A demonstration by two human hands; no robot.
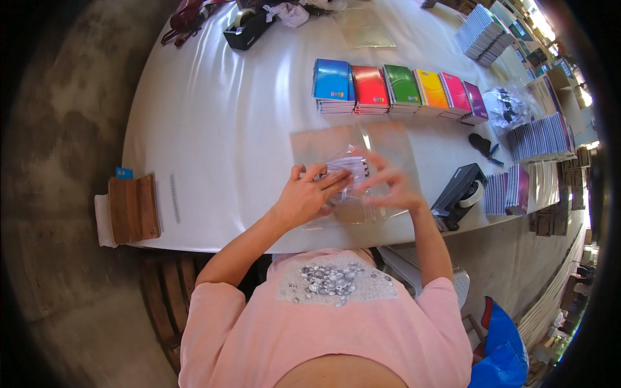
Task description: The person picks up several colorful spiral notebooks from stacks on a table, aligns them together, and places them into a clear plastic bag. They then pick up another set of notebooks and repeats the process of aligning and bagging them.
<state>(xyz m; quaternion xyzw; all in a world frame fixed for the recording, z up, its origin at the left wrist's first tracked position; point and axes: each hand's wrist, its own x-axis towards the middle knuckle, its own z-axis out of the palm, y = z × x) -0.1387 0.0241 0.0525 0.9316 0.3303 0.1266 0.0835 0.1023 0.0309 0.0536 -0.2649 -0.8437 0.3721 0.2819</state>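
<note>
A small stack of spiral notebooks (pixel 356 165) in clear plastic wrap stands in front of me, pages and black coil edge showing. My left hand (pixel 304 194) grips it from the left, fingers laid over the wrap. On its right side my right hand (pixel 392 184) is blurred by motion, its fingers spread and near the plastic. Flat clear plastic bags (pixel 310 143) lie beneath the stack and both hands. Just beyond them runs a row of notebook piles: blue (pixel 332 79), red (pixel 370 87), green (pixel 402 85), yellow (pixel 432 89), pink (pixel 455 92) and purple (pixel 475 100).
A black tape dispenser (pixel 460 194) sits at the right table edge, another (pixel 249 29) at the far left. Notebook stacks (pixel 540 137) fill the right side. A brown wooden block (pixel 132 208) and loose wire coils (pixel 174 197) lie at left. More clear bags (pixel 365 29) lie far back.
</note>
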